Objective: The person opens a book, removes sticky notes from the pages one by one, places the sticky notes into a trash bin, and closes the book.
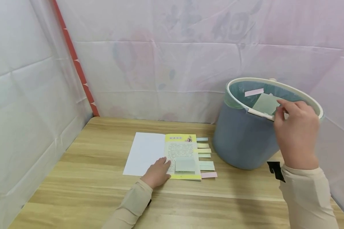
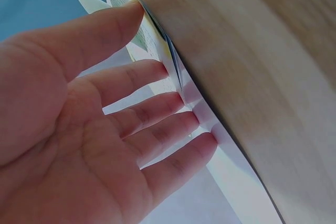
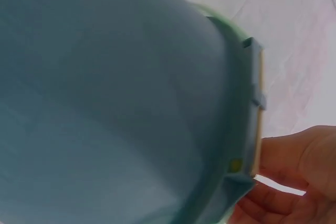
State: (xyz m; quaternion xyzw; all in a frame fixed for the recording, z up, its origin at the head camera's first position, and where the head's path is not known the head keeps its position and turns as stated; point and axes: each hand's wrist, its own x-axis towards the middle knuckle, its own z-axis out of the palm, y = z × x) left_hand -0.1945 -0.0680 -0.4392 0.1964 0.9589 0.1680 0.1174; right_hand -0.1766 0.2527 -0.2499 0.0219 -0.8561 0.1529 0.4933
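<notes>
An open booklet [image 1: 180,149] lies on the wooden table, a blank white page on its left and a printed, yellow-edged page on its right. My left hand [image 1: 157,171] rests on its lower middle. In the left wrist view the fingers [image 2: 152,114] are nearly straight, tips against the paper. A pale green sticky note [image 1: 184,164] sits on the printed page, and several coloured paper tabs [image 1: 204,150] stick out past its right edge. Over the rim of a grey-blue bin [image 1: 243,136], my right hand [image 1: 298,127] pinches another pale green note [image 1: 265,103] by its right edge.
The bin has a cream rim [image 1: 255,79] and a green plastic liner [image 1: 232,99]. A pink paper strip [image 1: 254,92] shows inside against the liner. White printed sheeting [image 1: 160,63] hangs behind the table [image 1: 83,190] and at its sides.
</notes>
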